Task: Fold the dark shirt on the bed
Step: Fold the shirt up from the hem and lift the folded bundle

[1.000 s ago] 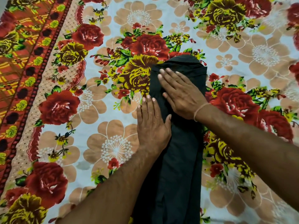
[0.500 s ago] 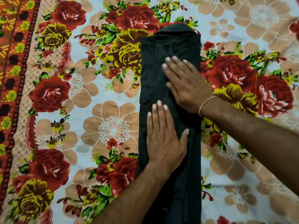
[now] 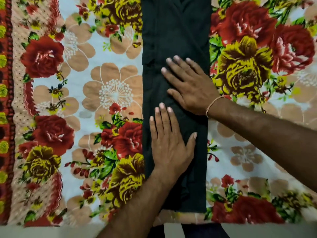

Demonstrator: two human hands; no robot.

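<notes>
Smoothing step: dark shirt (image 3: 176, 31), folded into a long strip, lies lengthwise on the bed (image 3: 109, 93). Left hand (image 3: 169, 146) and right hand (image 3: 192, 86) press flat on it, fingers straight. Next move likely calls for a crosswise fold.

1. No text, label, brand, number or sign can be read anywhere in the head view.
2. The shirt (image 3: 176, 40) shows plain dark cloth; no tag or print is visible on it.
3. The bedsheet (image 3: 109, 93) carries only a flower pattern, no writing.
4. The frame is slightly blurred, so very small marks, if any, may be lost.
</notes>
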